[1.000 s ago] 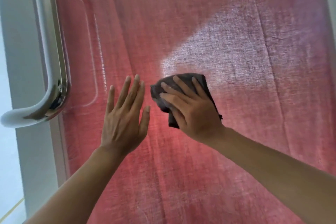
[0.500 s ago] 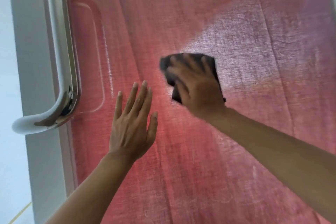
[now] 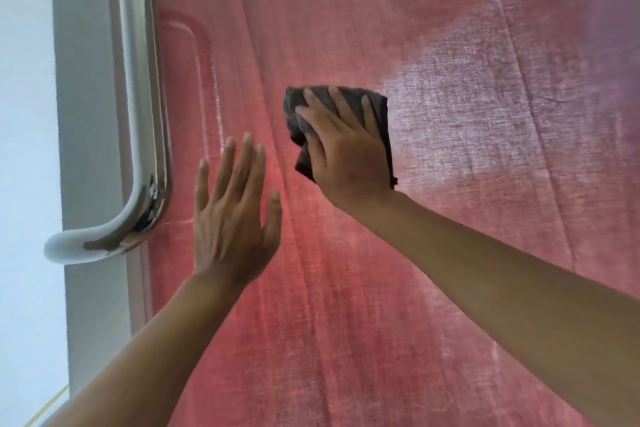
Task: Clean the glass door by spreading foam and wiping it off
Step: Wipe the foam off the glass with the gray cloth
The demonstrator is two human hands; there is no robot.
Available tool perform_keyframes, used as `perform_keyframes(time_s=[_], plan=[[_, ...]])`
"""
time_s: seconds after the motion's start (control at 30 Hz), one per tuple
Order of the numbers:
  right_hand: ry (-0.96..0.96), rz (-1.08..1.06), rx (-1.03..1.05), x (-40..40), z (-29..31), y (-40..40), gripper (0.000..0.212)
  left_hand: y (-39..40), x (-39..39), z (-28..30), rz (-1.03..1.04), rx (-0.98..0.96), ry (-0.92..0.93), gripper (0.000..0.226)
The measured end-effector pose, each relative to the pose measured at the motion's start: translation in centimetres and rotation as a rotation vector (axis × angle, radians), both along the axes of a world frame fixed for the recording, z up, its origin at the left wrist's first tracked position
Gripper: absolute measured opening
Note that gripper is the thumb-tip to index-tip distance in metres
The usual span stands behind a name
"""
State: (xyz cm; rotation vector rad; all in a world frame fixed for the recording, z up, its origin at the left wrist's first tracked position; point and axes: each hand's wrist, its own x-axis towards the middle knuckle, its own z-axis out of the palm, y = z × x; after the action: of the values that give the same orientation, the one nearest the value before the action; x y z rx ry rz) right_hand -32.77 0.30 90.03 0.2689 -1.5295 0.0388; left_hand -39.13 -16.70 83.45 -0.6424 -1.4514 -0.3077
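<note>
The glass door fills the view, with a red woven curtain showing through it and a paler hazy patch to the right. My right hand presses a folded dark grey cloth flat against the glass near the centre, fingers spread straight over it. The cloth bunches under the thumb at its left edge. My left hand lies flat on the glass lower left of the cloth, fingers straight and pointing up, holding nothing.
A curved chrome door handle runs down the left side of the glass and bends outward at its lower end. The pale grey door frame stands left of it, with bright light beyond.
My right hand has slid the cloth up the glass, away from my left hand. My left hand has stayed flat in the same spot.
</note>
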Motion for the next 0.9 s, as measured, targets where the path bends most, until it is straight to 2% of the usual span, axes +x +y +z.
perform_keyframes(time_s=[0.13,0.3,0.37,0.6,0.7,0.8,0.9], plan=[[-0.026,0.026,-0.058,-1.3,4.5,-3.6,0.035,0.0,-0.2,1.4,0.004,0.081,-0.072,0.063],[-0.007,-0.006,0.194,-1.3,-1.2,-1.9,0.033,-0.3,-0.3,1.1,-0.006,0.079,-0.079,0.061],[-0.018,-0.018,0.228,-1.2,-1.5,-1.1,0.033,-0.4,-0.1,1.0,-0.005,0.07,-0.081,0.061],[-0.04,0.025,0.006,-2.4,7.6,-6.3,0.031,-0.9,-0.1,1.1,0.03,0.031,-0.066,0.061],[-0.066,0.02,-0.029,-2.9,9.4,-8.4,0.032,-0.7,-0.1,1.2,0.019,0.033,-0.073,0.062],[-0.08,0.03,0.031,-2.6,6.2,-7.8,0.031,-0.9,-0.1,1.2,0.001,0.033,-0.051,0.06],[-0.07,0.068,0.044,-1.7,1.4,-5.1,0.03,-1.2,-0.4,-0.2,-0.048,-0.102,0.032,0.054]])
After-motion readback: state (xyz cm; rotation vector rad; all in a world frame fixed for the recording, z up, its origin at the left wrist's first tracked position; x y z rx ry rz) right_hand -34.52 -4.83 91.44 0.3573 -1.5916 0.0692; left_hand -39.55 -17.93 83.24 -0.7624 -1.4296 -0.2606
